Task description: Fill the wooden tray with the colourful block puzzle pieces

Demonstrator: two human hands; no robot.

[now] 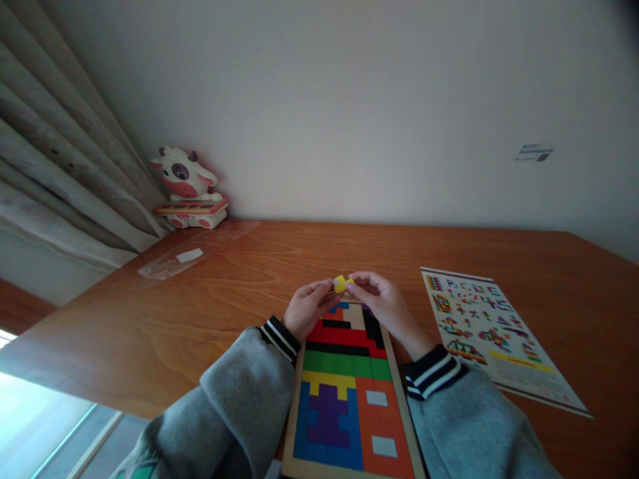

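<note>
Between the fingertips of both hands is a small yellow puzzle block (340, 284), held above the far end of a wooden tray. My left hand (310, 306) pinches its left side; my right hand (375, 298) grips the right part, where the fingers partly cover it. Beneath them lies the framed puzzle tray (294, 411), filled with flat coloured blocks in red, black, green, yellow, purple, blue and orange. Two pale squares show within the orange area. My hands hide part of the tray's far end.
A printed pattern sheet (492, 332) lies on the wooden table (239, 299) to the right. At the back left sit a toy cow with a keyboard (190, 189) and a clear plastic bag (172, 263). A curtain (60, 146) hangs at the left, beside the wall.
</note>
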